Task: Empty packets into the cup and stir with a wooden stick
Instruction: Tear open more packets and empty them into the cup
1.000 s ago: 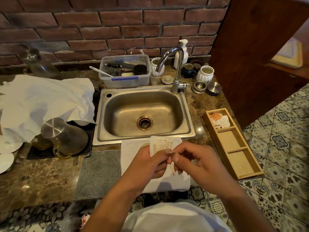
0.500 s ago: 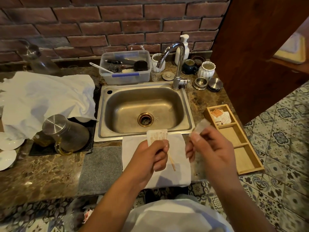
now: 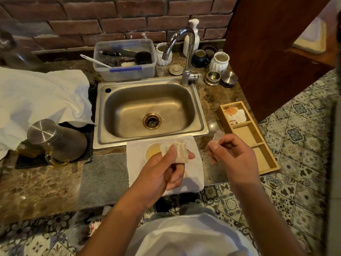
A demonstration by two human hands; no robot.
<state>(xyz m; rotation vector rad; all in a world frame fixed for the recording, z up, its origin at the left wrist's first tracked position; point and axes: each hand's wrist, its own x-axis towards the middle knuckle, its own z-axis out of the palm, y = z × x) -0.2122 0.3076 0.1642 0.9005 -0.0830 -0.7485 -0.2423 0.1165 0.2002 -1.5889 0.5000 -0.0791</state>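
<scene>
The left hand (image 3: 166, 170) pinches an opened packet (image 3: 181, 151) just over the cup (image 3: 153, 151). The right hand (image 3: 232, 157) pinches probably the torn strip (image 3: 217, 136). Next, tip the packet.

Two hands (image 3: 162, 172) (image 3: 234, 159), one cup (image 3: 152, 152), one sink (image 3: 149, 111), one wooden tray (image 3: 258, 143) with three compartments.

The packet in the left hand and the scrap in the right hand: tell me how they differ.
The packet is larger and carries faint print; the scrap is a small, plain, pale piece. The left hand holds the packet beside the cup on the white cloth; the right hand pinches the scrap off to the side, towards the wooden tray. Both are thin, pale wrapper material.
</scene>
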